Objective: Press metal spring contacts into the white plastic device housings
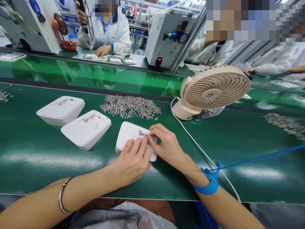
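A white plastic device housing (126,132) lies on the green mat before me, its slotted recess facing up. Across its near part lies my left hand (135,159), fingertips on the top face beside the recess and thumb by the near edge, holding it. Small metal pieces show in the recess. At the recess's right end my right hand (165,143) has thumb and forefinger pinched together; whatever is between them is too small to make out. Just beyond the housing is a heap of small metal contact pieces (130,106).
Two more white housings (64,109) (87,130) lie to the left. A beige fan (214,87) stands at right, its white cable (197,138) running toward me. A blue strap cord (257,157) stretches right from my wrist. Across the green conveyor (95,74) a co-worker (119,35) sits.
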A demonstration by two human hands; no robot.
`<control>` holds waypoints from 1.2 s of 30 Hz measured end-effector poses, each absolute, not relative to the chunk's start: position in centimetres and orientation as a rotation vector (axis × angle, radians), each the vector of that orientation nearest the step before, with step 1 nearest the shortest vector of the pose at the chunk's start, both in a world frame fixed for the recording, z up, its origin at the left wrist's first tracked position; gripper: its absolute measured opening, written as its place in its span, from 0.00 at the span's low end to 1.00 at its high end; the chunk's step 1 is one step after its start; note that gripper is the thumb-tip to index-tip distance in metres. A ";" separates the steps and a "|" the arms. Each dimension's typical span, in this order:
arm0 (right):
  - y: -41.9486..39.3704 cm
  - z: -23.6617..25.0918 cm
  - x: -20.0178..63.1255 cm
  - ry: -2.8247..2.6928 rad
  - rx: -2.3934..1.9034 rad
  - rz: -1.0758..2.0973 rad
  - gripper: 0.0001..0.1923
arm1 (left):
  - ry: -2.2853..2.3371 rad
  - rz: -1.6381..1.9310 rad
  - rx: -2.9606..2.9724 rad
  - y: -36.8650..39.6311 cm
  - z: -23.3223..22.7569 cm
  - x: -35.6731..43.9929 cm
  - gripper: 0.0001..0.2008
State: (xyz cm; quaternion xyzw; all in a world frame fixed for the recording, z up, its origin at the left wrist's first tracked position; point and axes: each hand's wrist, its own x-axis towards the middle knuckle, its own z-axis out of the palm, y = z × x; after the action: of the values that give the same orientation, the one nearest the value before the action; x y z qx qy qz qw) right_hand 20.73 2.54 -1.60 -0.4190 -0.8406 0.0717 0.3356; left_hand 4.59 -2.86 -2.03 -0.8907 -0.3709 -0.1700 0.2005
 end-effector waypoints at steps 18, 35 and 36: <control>1.4 -0.9 22.2 -2.244 -1.044 0.288 0.13 | -1.080 -0.466 -2.458 -2.9 -1.9 5.0 0.13; 0.7 -2.1 21.2 -2.234 -1.043 0.129 0.10 | -1.077 -0.468 -2.431 -2.9 -2.2 5.1 0.16; 0.9 -2.2 21.1 -2.176 -1.073 0.193 0.09 | -1.078 -0.455 -2.436 -2.9 -2.2 5.1 0.17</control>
State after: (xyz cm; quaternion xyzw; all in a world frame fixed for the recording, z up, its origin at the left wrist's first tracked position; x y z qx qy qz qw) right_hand 21.09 0.95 -2.24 -0.4134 -0.8388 0.0742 0.3464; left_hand 5.10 -2.91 -2.19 -0.8797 -0.3895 -0.1643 0.2178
